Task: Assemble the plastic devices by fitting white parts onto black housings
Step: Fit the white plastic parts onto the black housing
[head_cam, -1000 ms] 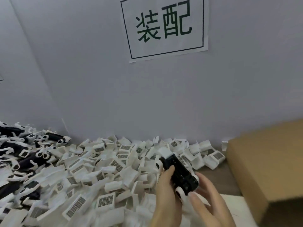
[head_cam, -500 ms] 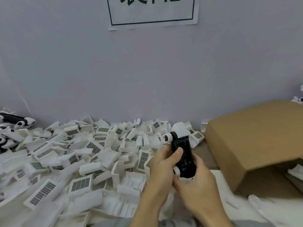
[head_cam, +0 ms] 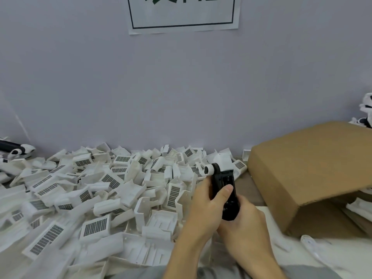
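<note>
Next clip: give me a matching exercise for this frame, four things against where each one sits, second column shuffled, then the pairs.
Things:
1. black housing
2. cardboard box
3. pile of white parts
4. paper sign

Places:
A. on the wall, top of view
B. on the table, left of the hands
C. gripped in both hands
D. on the table, right of the hands

Pairs: 1-C, 2-D, 3-B, 4-A

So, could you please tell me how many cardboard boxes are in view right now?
1. The cardboard box lies tipped on its side at the right, its opening toward the lower right, beside the pile of white parts. Others may lie outside the frame.
</note>
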Tool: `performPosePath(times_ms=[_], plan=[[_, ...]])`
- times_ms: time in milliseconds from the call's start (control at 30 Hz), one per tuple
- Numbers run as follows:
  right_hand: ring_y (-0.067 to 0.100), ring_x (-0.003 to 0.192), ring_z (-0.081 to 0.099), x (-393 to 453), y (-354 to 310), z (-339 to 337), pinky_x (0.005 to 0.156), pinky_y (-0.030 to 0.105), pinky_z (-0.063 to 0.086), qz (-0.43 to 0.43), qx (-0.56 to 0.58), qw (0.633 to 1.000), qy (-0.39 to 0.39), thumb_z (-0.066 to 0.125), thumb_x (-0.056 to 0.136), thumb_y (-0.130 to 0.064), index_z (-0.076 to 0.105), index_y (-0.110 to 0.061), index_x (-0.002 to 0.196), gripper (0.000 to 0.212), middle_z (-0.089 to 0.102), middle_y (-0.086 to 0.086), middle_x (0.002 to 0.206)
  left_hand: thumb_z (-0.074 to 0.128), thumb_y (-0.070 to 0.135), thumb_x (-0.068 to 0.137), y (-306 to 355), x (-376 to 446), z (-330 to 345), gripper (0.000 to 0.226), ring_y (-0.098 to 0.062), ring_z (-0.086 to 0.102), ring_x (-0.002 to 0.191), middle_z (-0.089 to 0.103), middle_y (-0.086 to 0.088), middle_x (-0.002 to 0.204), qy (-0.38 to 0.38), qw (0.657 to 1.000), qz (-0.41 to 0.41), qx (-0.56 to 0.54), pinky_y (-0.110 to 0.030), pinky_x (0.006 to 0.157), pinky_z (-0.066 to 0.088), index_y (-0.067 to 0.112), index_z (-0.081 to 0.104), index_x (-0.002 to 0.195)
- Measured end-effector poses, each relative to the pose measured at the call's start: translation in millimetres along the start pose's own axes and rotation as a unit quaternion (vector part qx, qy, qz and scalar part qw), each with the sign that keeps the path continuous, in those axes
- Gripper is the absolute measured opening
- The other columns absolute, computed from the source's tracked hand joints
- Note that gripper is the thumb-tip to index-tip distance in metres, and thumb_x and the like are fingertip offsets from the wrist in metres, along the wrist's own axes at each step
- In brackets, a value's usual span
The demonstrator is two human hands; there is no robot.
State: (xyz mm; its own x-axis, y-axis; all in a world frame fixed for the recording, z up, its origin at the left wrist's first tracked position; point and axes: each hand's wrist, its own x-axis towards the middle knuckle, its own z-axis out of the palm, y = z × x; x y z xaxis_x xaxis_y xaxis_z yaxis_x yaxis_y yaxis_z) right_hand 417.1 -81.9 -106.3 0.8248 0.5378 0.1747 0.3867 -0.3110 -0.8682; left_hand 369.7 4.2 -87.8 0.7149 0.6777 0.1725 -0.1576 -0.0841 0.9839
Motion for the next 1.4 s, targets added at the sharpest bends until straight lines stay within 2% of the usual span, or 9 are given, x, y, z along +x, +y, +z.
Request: performPosePath(times_ms=[200,300,433,633,800,933,1100,1267,1400], plan=[[-0.013,0.075,0.063,2,2,2,0.058,0.007,0.044,-0.017,0.079,0.996,-0.049,0.074,0.072,-0.028,0.062,-0.034,0.097,0.029,0.074,-0.015,0.082,0.068,0.007,0.092,-1,2,1,0.022,-0.012,0.070,0.096,0.074,0.000,0.101,0.005,0.999,0.027,0.030,-0.021,0.081,0.055,0.022,0.068,0.107],[-0.009,0.099,0.064,3,2,1,0.081,0.017,0.049,-0.025,0.155,0.985,-0.068,0.068,0.080,-0.015,0.063,-0.039,0.112,0.039,0.073,-0.021,0.104,0.071,0.000,0.087,0,3,1,0.029,-0.012,0.070,0.090,0.076,0.003,0.094,0.027,0.998,0.049,0.035,-0.023,0.074,0.057,0.026,0.070,0.099],[0.004,0.127,0.053,9,9,-4,0.109,0.037,0.043,-0.009,0.257,0.966,-0.007,0.061,0.093,-0.005,0.052,-0.029,0.133,0.048,0.060,-0.014,0.132,0.072,-0.002,0.083,-2,4,-2,0.034,-0.006,0.069,0.092,0.076,0.007,0.094,0.031,0.993,0.076,0.084,-0.024,0.083,0.055,0.027,0.073,0.099],[-0.004,0.100,0.067,15,8,-10,0.075,0.010,0.052,-0.037,0.351,0.936,0.002,0.085,0.061,-0.031,0.053,-0.039,0.124,0.072,0.070,-0.024,0.108,0.060,-0.006,0.080,-7,-2,0,0.038,-0.002,0.063,0.071,0.070,0.017,0.076,-0.029,0.955,0.154,0.252,-0.015,0.060,0.046,0.030,0.069,0.079],[-0.001,0.079,0.071,21,12,-10,0.062,0.008,0.051,-0.031,0.295,0.952,0.073,0.092,0.065,-0.019,0.067,-0.030,0.104,0.048,0.075,-0.017,0.087,0.053,0.001,0.072,-9,-1,-1,0.045,0.001,0.058,0.070,0.060,0.026,0.067,-0.029,0.931,0.165,0.324,-0.019,0.059,0.046,0.046,0.055,0.067],[0.003,0.076,0.072,23,15,-11,0.061,0.010,0.051,-0.022,0.329,0.941,0.082,0.091,0.066,-0.012,0.070,-0.026,0.100,0.043,0.076,-0.012,0.085,0.056,-0.010,0.074,-7,0,0,0.043,0.001,0.062,0.074,0.066,0.024,0.074,-0.047,0.929,0.185,0.318,-0.010,0.060,0.044,0.032,0.059,0.084],[0.003,0.077,0.072,21,15,-10,0.062,0.011,0.052,-0.014,0.355,0.932,0.064,0.088,0.068,-0.010,0.068,-0.026,0.103,0.044,0.076,-0.012,0.087,0.059,-0.004,0.078,-8,-1,0,0.035,-0.008,0.063,0.085,0.070,0.010,0.090,-0.043,0.932,0.144,0.330,-0.037,0.074,0.053,0.027,0.065,0.094],[0.004,0.074,0.072,22,14,-11,0.061,0.012,0.052,-0.006,0.370,0.926,0.081,0.088,0.070,-0.008,0.070,-0.024,0.099,0.038,0.076,-0.008,0.085,0.062,-0.004,0.081,-9,-1,1,0.045,-0.001,0.062,0.080,0.067,0.009,0.090,-0.043,0.938,0.120,0.322,-0.017,0.066,0.046,0.039,0.054,0.089],[0.004,0.074,0.072,23,15,-13,0.060,0.012,0.052,0.006,0.393,0.915,0.087,0.084,0.073,-0.004,0.070,-0.022,0.099,0.035,0.077,-0.006,0.082,0.065,0.001,0.083,-10,0,2,0.033,-0.013,0.062,0.090,0.069,0.006,0.094,-0.043,0.934,0.129,0.332,-0.038,0.078,0.052,0.029,0.062,0.102]])
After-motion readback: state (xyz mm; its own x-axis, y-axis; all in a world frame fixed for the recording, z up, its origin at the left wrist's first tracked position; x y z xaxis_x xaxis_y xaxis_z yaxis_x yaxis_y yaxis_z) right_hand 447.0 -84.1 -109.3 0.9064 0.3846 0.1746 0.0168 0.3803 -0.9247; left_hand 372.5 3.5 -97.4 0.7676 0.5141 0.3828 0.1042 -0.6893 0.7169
